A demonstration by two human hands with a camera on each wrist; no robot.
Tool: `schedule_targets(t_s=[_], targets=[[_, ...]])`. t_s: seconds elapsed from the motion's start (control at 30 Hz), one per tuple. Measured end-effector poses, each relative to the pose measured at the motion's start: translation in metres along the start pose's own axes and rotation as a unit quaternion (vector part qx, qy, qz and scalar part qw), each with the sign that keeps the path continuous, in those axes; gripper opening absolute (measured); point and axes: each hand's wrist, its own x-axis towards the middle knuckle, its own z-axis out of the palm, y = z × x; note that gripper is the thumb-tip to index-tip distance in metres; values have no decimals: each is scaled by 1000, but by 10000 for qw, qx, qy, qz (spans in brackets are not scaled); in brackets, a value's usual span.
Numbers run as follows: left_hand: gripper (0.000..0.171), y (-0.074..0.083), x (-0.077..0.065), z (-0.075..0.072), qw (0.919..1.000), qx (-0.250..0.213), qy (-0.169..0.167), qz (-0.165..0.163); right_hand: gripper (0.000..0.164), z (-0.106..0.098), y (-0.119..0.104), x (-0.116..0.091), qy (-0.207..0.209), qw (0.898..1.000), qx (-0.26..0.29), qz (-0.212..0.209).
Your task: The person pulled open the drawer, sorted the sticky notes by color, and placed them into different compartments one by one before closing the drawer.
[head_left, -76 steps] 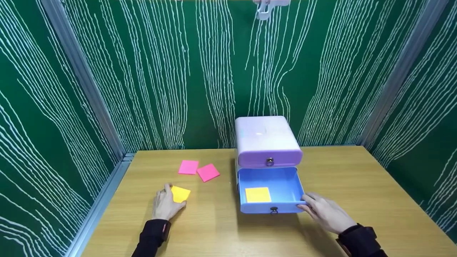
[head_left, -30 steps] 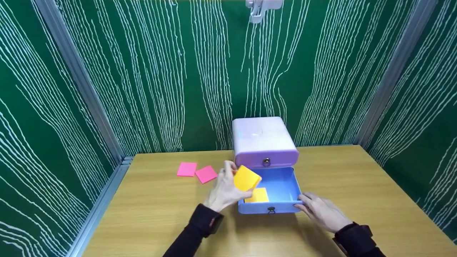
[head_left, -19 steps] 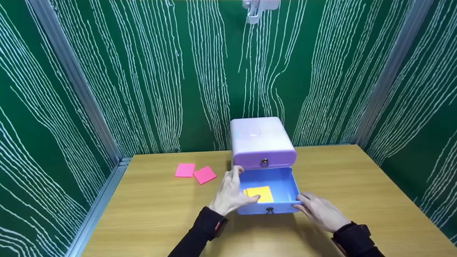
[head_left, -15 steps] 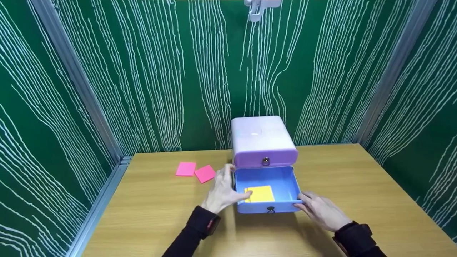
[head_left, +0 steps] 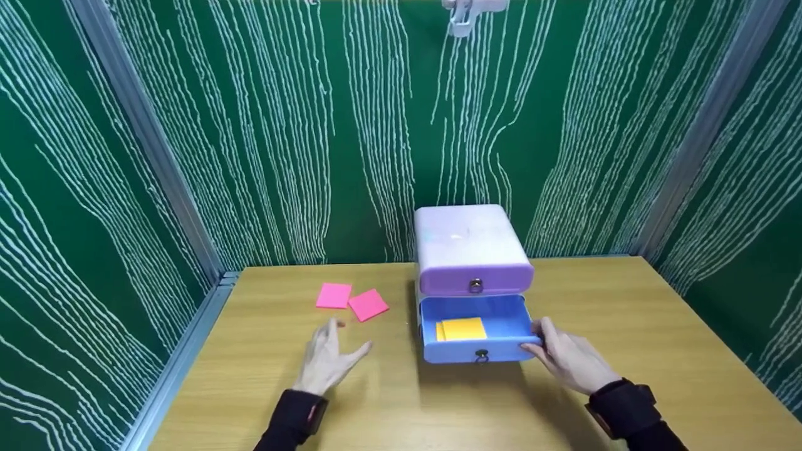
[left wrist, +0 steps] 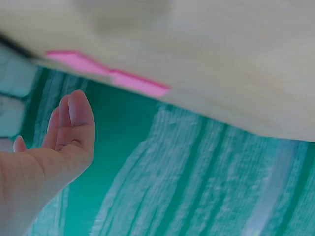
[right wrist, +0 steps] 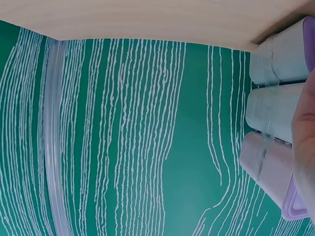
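In the head view a blue drawer (head_left: 451, 352) stands pulled out of a small chest of drawers (head_left: 467, 235) with a purple top front. Two yellow sticky note pads (head_left: 465, 329) lie overlapping inside it, near the front. My right hand (head_left: 573, 360) pinches the drawer's right front corner between thumb and fingers. Left of the chest, my left hand (head_left: 326, 362) hovers over the table with thumb and fingers spread, holding nothing. Just beyond its fingers lie two pink sticky note pads (head_left: 368, 305), side by side; the left wrist view also shows these pink pads (left wrist: 140, 83).
A wooden table (head_left: 388, 407) carries everything. Green walls (head_left: 376, 125) with white wavy lines close off its back and sides. The right wrist view shows the chest's stacked tiers (right wrist: 275, 110) at the right edge. A white clip (head_left: 462, 22) hangs at the top.
My left hand carried a yellow pad from the table into the drawer, let go and moved back left. The drawer has slid slightly inward, with my right hand still at its corner.
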Motion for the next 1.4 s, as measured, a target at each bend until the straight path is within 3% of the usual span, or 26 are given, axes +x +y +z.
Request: schedule_targets(t_s=[0.17, 0.33, 0.47, 0.67, 0.93, 1.07, 1.4], targets=[[71, -25, -16, -7, 9989, 338, -97, -319, 35, 5, 8, 16, 361, 9993, -38, -11], [71, -41, -25, -11, 9952, 699, -204, -657, 41, 4, 23, 29, 660, 9970, -154, 373], [71, -51, -30, -13, 9919, 844, -271, -915, 48, 7, 37, 36, 661, 9958, 50, 627], [75, -56, -35, -14, 9911, 827, -376, -976, 50, 12, 50, 37, 302, 9933, 447, 1022], [75, -60, -33, -18, 9904, 857, -457, -987, 49, 16, 49, 31, -386, 9861, 797, 1407], [76, -63, -30, -18, 9898, 893, -480, -998, 38, 20, 45, 25, -586, 9867, 687, 1353], [76, -51, -26, -8, 9928, 719, -579, -764, 33, 38, 34, 17, -1084, 9879, 472, 1006]])
